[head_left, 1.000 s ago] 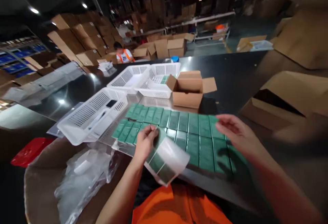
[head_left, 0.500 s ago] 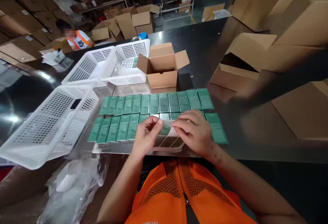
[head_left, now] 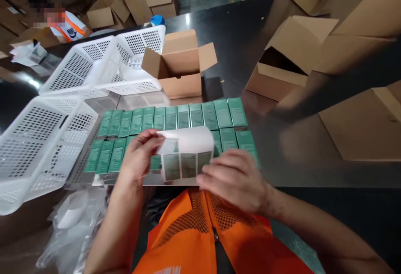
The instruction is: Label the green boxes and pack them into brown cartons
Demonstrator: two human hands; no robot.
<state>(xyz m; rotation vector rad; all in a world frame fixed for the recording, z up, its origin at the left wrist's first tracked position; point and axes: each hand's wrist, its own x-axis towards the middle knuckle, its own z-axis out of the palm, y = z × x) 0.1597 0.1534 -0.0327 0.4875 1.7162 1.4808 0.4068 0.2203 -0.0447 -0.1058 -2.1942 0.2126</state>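
Observation:
My left hand (head_left: 139, 155) pinches the upper left edge of a sheet of labels (head_left: 188, 163). The sheet has a curled white upper part and a row of see-through, dark-edged rectangles below. At its lower right edge is my right hand (head_left: 234, 178), fingers curled together and somewhat blurred; what they hold, if anything, is hidden. Behind and beneath the sheet, small green boxes (head_left: 137, 121) stand packed side by side in two rows on the dark table (head_left: 288, 140). The sheet covers the middle of the front row.
White perforated baskets (head_left: 28, 140) stand at the left. An open carton (head_left: 181, 86) sits behind the rows, another carton (head_left: 275, 82) at the right. Clear plastic bags (head_left: 72, 224) hang by the table's front left. A person in an orange vest (head_left: 69, 27) is at the far left.
My left hand has moved left and the right hand down, away from the sheet's top edge. The sheet now faces me, opened wider. The view has shifted, moving the surroundings left and up.

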